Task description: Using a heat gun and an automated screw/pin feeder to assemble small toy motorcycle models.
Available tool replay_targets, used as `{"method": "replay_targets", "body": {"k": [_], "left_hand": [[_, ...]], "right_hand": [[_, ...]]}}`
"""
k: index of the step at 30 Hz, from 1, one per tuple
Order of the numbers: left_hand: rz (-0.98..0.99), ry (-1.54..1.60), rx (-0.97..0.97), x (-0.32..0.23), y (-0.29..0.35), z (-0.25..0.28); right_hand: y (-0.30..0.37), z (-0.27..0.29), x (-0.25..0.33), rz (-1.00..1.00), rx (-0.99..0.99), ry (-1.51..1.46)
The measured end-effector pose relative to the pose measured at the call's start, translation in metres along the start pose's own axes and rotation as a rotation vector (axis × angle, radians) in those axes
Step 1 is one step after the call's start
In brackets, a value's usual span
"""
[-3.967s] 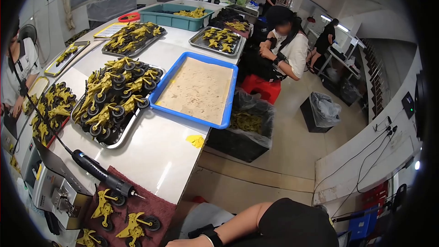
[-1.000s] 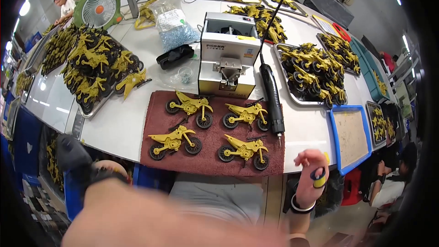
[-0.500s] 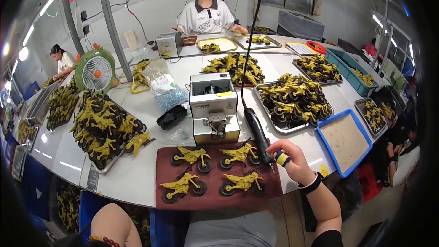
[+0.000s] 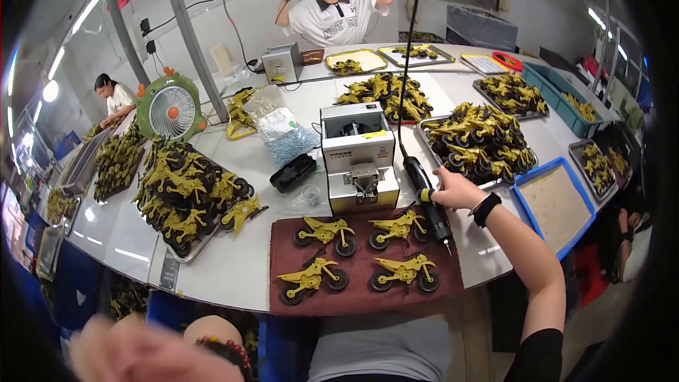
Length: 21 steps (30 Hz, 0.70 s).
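At the right edge of the maroon mat [image 4: 361, 296], a black electric screwdriver [image 4: 438, 223] hangs bit-down from its cord. My right hand [image 4: 458, 189] is at the upper part of its body; a finger in a yellow-and-dark wrap crosses the tool and the hand appears closed round it. My left hand [image 4: 134, 354] is low at the left, smeared by motion, so its fingers cannot be read. Several yellow toy motorcycles with black wheels lie in two rows on the mat, one of them [image 4: 407, 271] nearest the screwdriver's bit.
Behind the mat stands a silver machine [image 4: 359, 159]. Motorcycle parts are heaped on a left tray [image 4: 185, 194] and a right tray [image 4: 481, 143]. A blue-rimmed tray [image 4: 554, 205], a bag of small blue pieces [image 4: 283, 134] and a green fan [image 4: 170, 110] surround them. Across the table sits a person [image 4: 338, 14].
My right hand has moved up from beside the screwdriver's bit to its body. My left hand has come into view. The view has shifted, and the person opposite has raised both hands.
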State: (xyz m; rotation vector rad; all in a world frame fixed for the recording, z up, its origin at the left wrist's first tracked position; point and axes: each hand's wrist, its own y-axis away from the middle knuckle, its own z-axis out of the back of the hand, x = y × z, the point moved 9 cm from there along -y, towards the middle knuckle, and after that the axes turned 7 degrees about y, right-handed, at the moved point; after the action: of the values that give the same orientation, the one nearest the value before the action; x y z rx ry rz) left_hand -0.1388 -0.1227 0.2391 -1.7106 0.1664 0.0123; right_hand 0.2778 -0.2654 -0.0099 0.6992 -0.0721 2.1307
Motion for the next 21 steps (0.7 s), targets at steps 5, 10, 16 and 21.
{"method": "replay_targets", "body": {"k": [5, 10, 16, 21], "left_hand": [[0.496, -0.044, -0.019, 0.069, 0.001, -0.021], [0.295, -0.081, 0.069, 0.045, -0.015, -0.017], [0.09, -0.118, 0.168, 0.036, -0.029, -0.03], [0.038, -0.133, 0.191, 0.035, -0.029, -0.041]], "right_hand": [[-0.021, -0.007, -0.015, 0.067, -0.112, 0.19], [-0.026, -0.015, 0.001, 0.114, -0.164, 0.161], [-0.021, -0.011, -0.03, 0.169, -0.29, -0.573], [0.02, 0.016, 0.0, 0.106, -0.129, -1.202]]}}
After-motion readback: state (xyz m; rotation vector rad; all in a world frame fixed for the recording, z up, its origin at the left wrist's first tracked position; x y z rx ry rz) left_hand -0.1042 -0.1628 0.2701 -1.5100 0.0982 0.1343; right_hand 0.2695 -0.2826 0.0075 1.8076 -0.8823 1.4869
